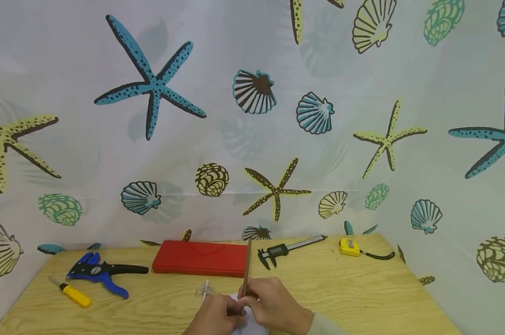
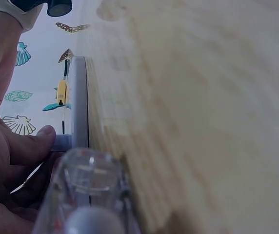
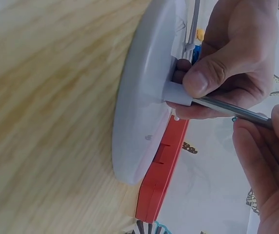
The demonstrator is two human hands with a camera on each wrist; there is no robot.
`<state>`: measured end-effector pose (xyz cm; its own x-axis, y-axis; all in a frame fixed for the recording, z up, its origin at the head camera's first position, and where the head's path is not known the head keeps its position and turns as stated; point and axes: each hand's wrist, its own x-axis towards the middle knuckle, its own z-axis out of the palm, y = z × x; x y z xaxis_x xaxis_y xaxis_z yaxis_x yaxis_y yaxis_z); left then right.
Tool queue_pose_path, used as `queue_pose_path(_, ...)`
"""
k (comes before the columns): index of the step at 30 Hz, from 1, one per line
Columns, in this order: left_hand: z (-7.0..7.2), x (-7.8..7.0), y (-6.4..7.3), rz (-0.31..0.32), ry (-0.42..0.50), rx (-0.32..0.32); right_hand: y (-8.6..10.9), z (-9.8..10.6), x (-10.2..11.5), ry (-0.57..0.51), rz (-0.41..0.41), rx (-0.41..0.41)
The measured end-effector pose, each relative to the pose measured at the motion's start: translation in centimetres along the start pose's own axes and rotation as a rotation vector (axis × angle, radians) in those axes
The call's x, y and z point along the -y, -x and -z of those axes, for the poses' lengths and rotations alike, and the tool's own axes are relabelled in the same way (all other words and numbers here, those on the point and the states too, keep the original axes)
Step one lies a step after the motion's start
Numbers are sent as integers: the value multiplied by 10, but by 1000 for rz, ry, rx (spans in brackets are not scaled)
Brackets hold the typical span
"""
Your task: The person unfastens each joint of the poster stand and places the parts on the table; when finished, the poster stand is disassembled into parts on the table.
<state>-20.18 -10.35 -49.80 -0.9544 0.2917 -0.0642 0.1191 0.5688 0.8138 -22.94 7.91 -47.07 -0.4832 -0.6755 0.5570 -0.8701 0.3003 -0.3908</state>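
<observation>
A white round base point(image 3: 142, 107) with a short raised collar point(image 3: 177, 93) stands on the table. A slim metal rod point(image 3: 232, 110) rises from this collar; in the head view the rod point(image 1: 247, 267) looks nearly upright. My left hand point(image 1: 218, 314) pinches the collar low down, its thumb point(image 2: 44, 139) pressed against it. Above it, my right hand point(image 1: 275, 302) grips the rod between thumb and fingers. In the head view the two hands cover much of the base point(image 1: 250, 328). Beside my left hand lies a clear plastic piece with a white stick point(image 1: 205, 289).
Behind my hands lies a red case point(image 1: 202, 258). To its right are a digital caliper point(image 1: 279, 250) and a yellow tape measure point(image 1: 349, 247). At the left lie a blue wire stripper point(image 1: 97, 272) and a yellow-handled screwdriver point(image 1: 76, 295). A patterned curtain point(image 1: 218, 139) hangs behind the table.
</observation>
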Motion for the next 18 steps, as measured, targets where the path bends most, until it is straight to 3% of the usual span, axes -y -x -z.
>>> queue_pose_path(10,2,-1,1,-36,-2,7,1,-2,0,-17,-6,-21)
queue_pose_path(18,3,1,1,-13,18,3,0,-3,0,32,43,-30)
